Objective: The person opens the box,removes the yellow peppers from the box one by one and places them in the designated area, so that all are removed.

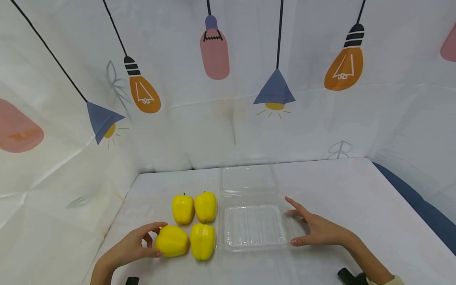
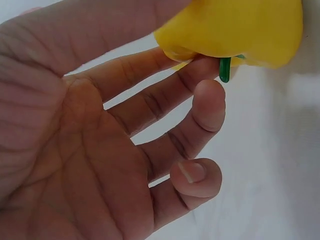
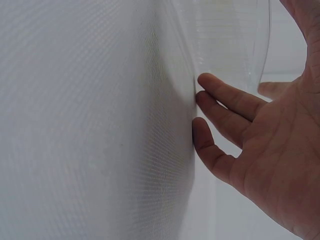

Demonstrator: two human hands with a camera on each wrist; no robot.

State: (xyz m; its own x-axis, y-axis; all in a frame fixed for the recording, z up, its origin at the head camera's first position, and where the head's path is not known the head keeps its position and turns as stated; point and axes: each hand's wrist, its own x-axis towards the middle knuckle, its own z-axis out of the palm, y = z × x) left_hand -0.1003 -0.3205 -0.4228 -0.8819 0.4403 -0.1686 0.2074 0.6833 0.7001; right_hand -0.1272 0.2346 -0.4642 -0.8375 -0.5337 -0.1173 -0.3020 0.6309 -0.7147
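Observation:
Near the front left, my left hand [image 1: 133, 245] holds a yellow bell pepper [image 1: 172, 241] at its stem end, thumb on the near side and index finger on the far side. This pepper lies on its side, its green stem [image 2: 225, 70] towards my palm in the left wrist view. Beside it is another yellow pepper [image 1: 202, 242], with two more, a left one [image 1: 183, 209] and a right one [image 1: 205, 206], behind. A clear plastic clamshell box [image 1: 254, 227] lies open, its lid [image 1: 247, 178] folded back. My right hand [image 1: 317, 228] spreads its fingers along the box's right edge.
The white-covered table [image 1: 320, 182] reaches back to a white curtain [image 1: 199, 130] printed with lamps. More curtain hangs along the left and right. A dark blue surface [image 1: 417, 198] shows past the table's right edge.

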